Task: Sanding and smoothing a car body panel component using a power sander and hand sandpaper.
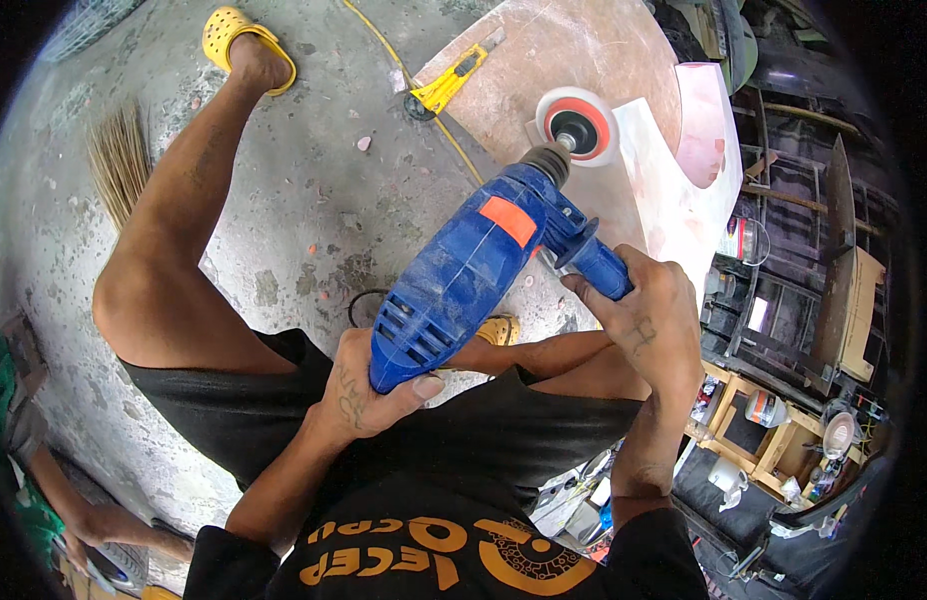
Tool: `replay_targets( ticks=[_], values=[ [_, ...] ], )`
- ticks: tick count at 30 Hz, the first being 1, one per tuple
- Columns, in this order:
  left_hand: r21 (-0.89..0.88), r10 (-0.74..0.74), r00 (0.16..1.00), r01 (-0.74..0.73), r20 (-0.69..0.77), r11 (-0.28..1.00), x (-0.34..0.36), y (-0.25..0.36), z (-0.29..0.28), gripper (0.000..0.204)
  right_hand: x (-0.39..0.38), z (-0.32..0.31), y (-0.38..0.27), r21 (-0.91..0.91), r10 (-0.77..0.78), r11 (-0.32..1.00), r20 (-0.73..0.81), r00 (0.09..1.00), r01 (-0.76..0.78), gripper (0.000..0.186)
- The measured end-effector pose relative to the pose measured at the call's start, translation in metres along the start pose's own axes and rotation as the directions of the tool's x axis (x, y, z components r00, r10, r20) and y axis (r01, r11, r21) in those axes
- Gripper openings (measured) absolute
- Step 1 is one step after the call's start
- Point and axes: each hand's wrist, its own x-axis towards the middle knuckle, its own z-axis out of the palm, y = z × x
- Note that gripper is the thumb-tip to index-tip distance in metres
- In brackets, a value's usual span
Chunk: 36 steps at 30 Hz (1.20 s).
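Note:
A dusty blue power drill (pixel 459 265) is held across my lap, its chuck tilted up and to the right. My left hand (pixel 369 395) wraps round its rear end, with the thumb along the near side. On the blue side handle (pixel 599 265) my right hand (pixel 649 315) is closed. Fitted in the chuck is a round sanding pad (pixel 581 128) with a white rim, an orange ring and a black centre. Beneath the pad, a pinkish, dusty panel (pixel 544 60) and a white sheet (pixel 674 190) lie on the floor; whether the pad touches them I cannot tell.
A yellow-handled utility knife (pixel 454 82) lies at the panel's left edge, by a yellow cord (pixel 379 35). A broom (pixel 121 165) is at the left. Cans and wooden frames (pixel 774 440) crowd the right. Another person's arm (pixel 94 515) shows at the lower left.

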Motion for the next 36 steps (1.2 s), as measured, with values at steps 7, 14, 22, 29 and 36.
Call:
replay_targets(
  ticks=[7,14,22,29,36],
  values=[
    [0.009,-0.114,0.992,0.114,0.046,0.993,0.001,0.012,-0.005,0.041,0.002,-0.003,-0.001,0.002,-0.005,1.000,-0.005,1.000,0.005,0.037],
    [0.005,-0.120,0.992,0.120,0.039,0.993,0.002,0.011,-0.005,0.041,0.005,0.003,0.002,0.014,-0.033,0.999,-0.026,0.999,0.033,0.038],
    [-0.051,-0.165,0.986,0.166,0.025,0.985,-0.002,0.000,-0.005,0.040,0.009,0.008,0.002,-0.008,-0.052,0.999,0.011,0.999,0.052,0.037],
    [-0.063,-0.161,0.987,0.160,0.002,0.985,-0.002,-0.006,-0.004,0.042,0.012,0.018,0.005,-0.026,-0.060,0.998,0.027,0.998,0.061,0.040],
    [-0.078,-0.205,0.978,0.206,0.025,0.975,-0.005,-0.008,-0.007,0.044,0.012,0.018,0.004,-0.029,-0.051,0.998,0.026,0.998,0.052,0.040]
  ],
)
